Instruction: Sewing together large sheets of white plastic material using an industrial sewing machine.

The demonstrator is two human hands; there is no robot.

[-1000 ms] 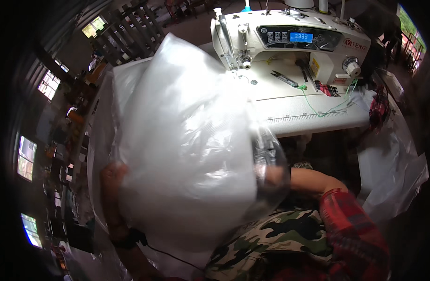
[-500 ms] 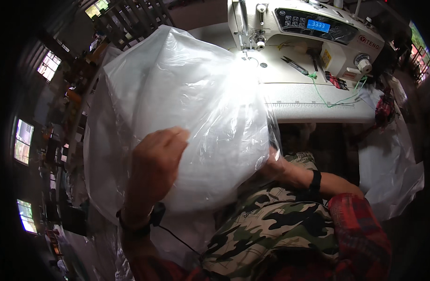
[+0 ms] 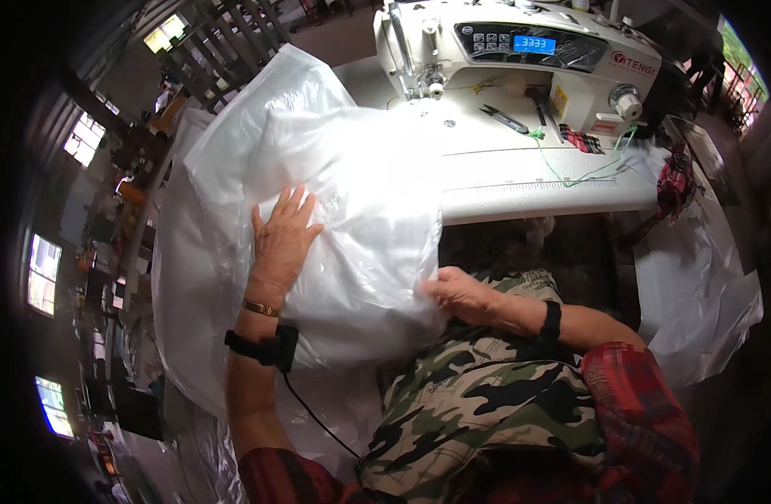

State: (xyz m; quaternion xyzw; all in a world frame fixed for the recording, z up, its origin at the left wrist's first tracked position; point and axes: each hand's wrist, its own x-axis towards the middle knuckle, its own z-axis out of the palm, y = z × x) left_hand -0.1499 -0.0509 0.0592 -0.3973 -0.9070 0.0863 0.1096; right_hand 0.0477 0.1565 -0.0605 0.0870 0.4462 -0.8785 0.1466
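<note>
A large, puffed bundle of white material in clear plastic [image 3: 360, 286] spreads over the left of the table and down toward my lap. My left hand [image 3: 283, 239] lies flat on top of it, fingers spread. At its right edge my right hand [image 3: 461, 294] pinches the plastic between thumb and fingers. What fills the bundle cannot be made out. Beyond it stands a white sewing machine [image 3: 528, 71] with a lit blue display, its needle area just past the bundle's far right corner.
Thread snips [image 3: 505, 119] lie on the machine bed, near a green thread [image 3: 570, 181] and a red plaid scrap [image 3: 580, 141]. More plaid cloth [image 3: 676, 185] and white sheeting [image 3: 696, 294] hang at the right. A black cable [image 3: 318, 420] runs from my left wrist.
My left hand has gone from curled above the plastic to spread flat on it. The right hand has moved left with the bundle's edge, and the bundle has drawn away from the needle.
</note>
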